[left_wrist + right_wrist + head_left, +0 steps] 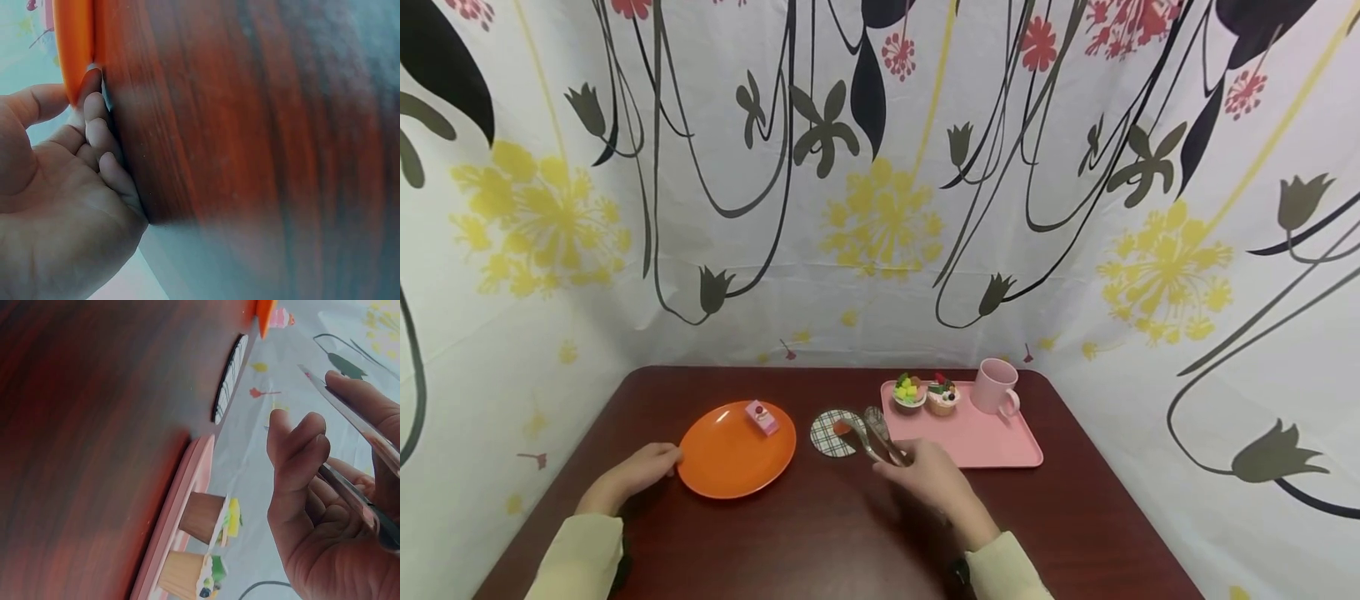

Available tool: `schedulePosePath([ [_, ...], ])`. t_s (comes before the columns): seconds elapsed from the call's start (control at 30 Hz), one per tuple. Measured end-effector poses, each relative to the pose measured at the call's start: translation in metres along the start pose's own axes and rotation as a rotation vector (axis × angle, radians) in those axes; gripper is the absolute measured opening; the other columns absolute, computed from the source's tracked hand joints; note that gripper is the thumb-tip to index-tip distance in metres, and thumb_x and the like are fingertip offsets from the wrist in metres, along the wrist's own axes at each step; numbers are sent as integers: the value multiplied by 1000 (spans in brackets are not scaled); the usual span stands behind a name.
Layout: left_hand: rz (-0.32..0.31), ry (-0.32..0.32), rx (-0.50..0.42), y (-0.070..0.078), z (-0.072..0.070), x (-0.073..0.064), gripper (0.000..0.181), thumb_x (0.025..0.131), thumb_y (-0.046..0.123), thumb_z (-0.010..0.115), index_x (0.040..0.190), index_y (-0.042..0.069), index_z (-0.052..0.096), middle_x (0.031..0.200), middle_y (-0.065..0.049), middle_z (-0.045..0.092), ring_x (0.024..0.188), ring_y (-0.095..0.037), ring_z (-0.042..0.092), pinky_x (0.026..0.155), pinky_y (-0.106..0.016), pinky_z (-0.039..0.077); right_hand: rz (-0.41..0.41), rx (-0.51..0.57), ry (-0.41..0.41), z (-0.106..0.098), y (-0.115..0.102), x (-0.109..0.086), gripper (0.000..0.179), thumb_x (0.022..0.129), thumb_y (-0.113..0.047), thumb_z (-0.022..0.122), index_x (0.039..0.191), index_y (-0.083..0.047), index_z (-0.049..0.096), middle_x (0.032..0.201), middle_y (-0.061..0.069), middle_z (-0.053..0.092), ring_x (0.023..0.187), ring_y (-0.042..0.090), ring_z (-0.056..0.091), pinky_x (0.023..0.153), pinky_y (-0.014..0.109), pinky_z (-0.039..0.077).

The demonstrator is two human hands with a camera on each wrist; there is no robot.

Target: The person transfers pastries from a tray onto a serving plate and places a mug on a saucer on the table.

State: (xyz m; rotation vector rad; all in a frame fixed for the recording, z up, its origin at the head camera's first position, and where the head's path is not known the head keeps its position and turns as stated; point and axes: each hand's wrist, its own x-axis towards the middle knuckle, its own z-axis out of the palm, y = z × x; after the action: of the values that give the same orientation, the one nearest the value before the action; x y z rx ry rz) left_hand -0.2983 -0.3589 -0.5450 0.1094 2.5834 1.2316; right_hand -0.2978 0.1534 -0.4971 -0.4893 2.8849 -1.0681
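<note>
My left hand (643, 468) grips the near-left rim of an orange plate (722, 458), thumb on top and fingers under the edge in the left wrist view. On the plate's far side lies a small pink cake slice (763, 417). Metal tongs (877, 435) are in my right hand (931, 477), held over the table between the coaster and the pink tray. Their two arms stand apart, with no food seen between them. One tip overlaps the round checked coaster (827, 446), beside a small orange-red patch (841, 427). In the right wrist view my fingers curl around the tongs (353, 494).
On the right, a pink tray (992, 446) bears two small cupcakes, one topped with yellow-green pieces (909, 392), the other with cream and fruit (942, 397). A pink mug (996, 386) stands at its far right corner. Patterned cloth (880, 317) hangs behind the dark table (820, 542).
</note>
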Motion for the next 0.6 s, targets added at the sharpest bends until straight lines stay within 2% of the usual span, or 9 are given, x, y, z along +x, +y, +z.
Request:
schedulePosePath([
  [0.07, -13, 8, 4, 1, 0, -1, 30, 104, 32, 49, 84, 11, 57, 81, -4, 53, 77, -20, 48, 73, -34, 37, 9, -6, 5, -3, 1, -2, 33, 92, -54, 80, 89, -23, 73, 68, -11, 56, 66, 8, 54, 62, 28, 44],
  [0.17, -49, 41, 1, 11, 3, -5, 29, 105, 28, 49, 86, 7, 57, 84, -6, 53, 81, -22, 49, 76, -36, 38, 22, -4, 2, -7, 3, -5, 38, 92, -56, 79, 90, -19, 72, 67, -10, 50, 64, 10, 51, 60, 29, 42],
  [0.3, -84, 73, 26, 22, 6, -9, 30, 108, 25, 47, 88, 5, 56, 87, -6, 54, 85, -22, 50, 77, -37, 39, 48, 10, 2, -13, 8, -8, 49, 92, -56, 79, 115, -13, 79, 69, -7, 58, 67, 12, 55, 63, 31, 46],
  [0.4, -87, 76, 37, 25, 6, -8, 30, 109, 23, 45, 88, 5, 55, 87, -6, 54, 84, -22, 50, 77, -37, 38, 52, 8, 12, -16, 14, -9, 56, 92, -54, 80, 128, -10, 78, 80, -7, 70, 74, 12, 60, 69, 31, 49],
  [0.5, -94, 78, 35, 25, 6, -7, 29, 108, 23, 46, 88, 5, 56, 86, -5, 54, 84, -21, 50, 78, -37, 38, 53, 6, 25, -19, 21, -12, 51, 92, -53, 81, 122, -10, 79, 87, -7, 73, 76, 12, 60, 70, 30, 49],
  [0.6, -90, 74, 37, 24, 5, -8, 29, 108, 23, 46, 89, 5, 56, 86, -5, 54, 84, -21, 50, 77, -36, 39, 76, 8, 38, -21, 28, -14, 43, 91, -54, 82, 105, -14, 80, 81, -6, 68, 71, 11, 58, 65, 29, 47],
])
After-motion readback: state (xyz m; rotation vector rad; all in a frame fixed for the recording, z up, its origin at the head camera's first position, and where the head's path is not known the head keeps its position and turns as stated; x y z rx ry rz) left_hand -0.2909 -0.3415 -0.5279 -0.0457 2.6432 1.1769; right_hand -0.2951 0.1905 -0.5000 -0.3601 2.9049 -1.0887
